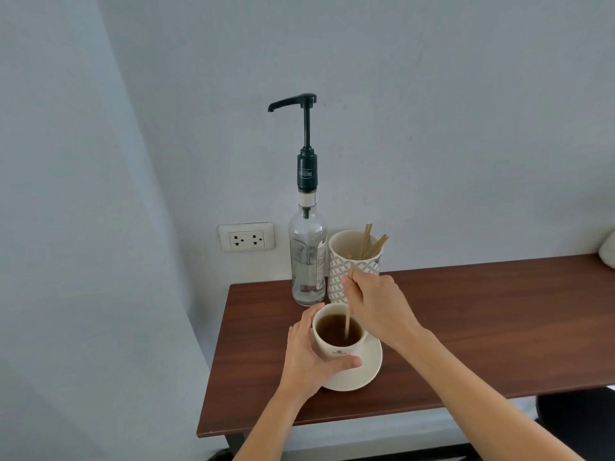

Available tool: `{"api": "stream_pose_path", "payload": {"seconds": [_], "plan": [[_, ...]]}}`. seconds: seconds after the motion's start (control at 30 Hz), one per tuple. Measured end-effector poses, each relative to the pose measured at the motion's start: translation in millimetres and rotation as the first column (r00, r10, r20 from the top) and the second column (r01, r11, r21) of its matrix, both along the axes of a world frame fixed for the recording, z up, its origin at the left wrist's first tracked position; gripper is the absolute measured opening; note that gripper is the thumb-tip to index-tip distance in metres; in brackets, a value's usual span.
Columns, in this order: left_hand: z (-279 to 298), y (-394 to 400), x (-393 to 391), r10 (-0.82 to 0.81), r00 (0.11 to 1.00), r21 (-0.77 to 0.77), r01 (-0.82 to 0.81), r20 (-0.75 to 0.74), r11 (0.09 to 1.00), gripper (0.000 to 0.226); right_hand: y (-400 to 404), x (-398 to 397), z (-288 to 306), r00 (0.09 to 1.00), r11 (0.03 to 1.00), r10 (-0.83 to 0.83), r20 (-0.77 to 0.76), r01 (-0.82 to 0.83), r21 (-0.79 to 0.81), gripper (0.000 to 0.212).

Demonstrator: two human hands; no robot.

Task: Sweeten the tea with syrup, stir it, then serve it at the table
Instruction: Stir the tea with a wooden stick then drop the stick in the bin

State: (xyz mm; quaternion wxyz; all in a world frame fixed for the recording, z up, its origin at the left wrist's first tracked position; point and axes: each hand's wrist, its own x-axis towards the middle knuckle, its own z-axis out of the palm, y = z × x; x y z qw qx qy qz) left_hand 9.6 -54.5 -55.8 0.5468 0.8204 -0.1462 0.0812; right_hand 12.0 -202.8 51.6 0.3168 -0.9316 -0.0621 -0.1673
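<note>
A white cup [336,349] of brown tea stands on a white saucer [361,372] near the left end of the dark wooden table [482,327]. My left hand [309,357] wraps around the cup's left side. My right hand [376,304] pinches a thin wooden stir stick [347,322] whose lower end dips into the tea. Behind the cup stands a clear syrup bottle [307,261] with a tall black pump whose spout points left. To its right a patterned white holder [352,261] contains several more sticks.
A double wall socket [246,236] sits on the wall left of the bottle. A white object [608,251] shows at the far right edge of the table. A dark shape [575,417] lies below the table's right front edge.
</note>
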Motion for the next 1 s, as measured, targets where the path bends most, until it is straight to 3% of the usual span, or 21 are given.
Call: {"api": "stream_pose_path", "payload": {"seconds": [0.3,0.4,0.7,0.83,1.0], "plan": [[1.3,-0.5,-0.7,-0.007,1.000,-0.004,0.007,0.000,1.000,0.094,-2.1,-5.1,2.0,0.999,0.995,0.040,-0.016,-0.038,0.097,0.036],[1.2,-1.0,-0.7,-0.008,1.000,-0.002,0.008,-0.008,1.000,0.094,-5.7,-4.9,1.8,0.999,0.999,-0.030,0.011,0.029,0.044,0.038],[2.5,-1.8,-2.0,0.015,0.998,-0.010,-0.016,-0.056,1.000,0.094,-11.3,-1.6,-1.5,0.999,0.997,0.049,0.015,-0.050,0.066,0.040],[3.3,-2.7,-3.3,0.025,0.997,-0.004,-0.026,-0.074,1.000,0.094,-15.6,-1.0,-3.2,0.997,0.998,0.064,0.053,-0.065,0.021,0.040],[4.3,-4.7,-3.7,0.034,0.995,-0.001,-0.034,-0.089,0.999,0.096,-27.9,-3.1,-2.2,0.986,0.990,0.080,0.146,-0.095,0.101,0.040]]}}
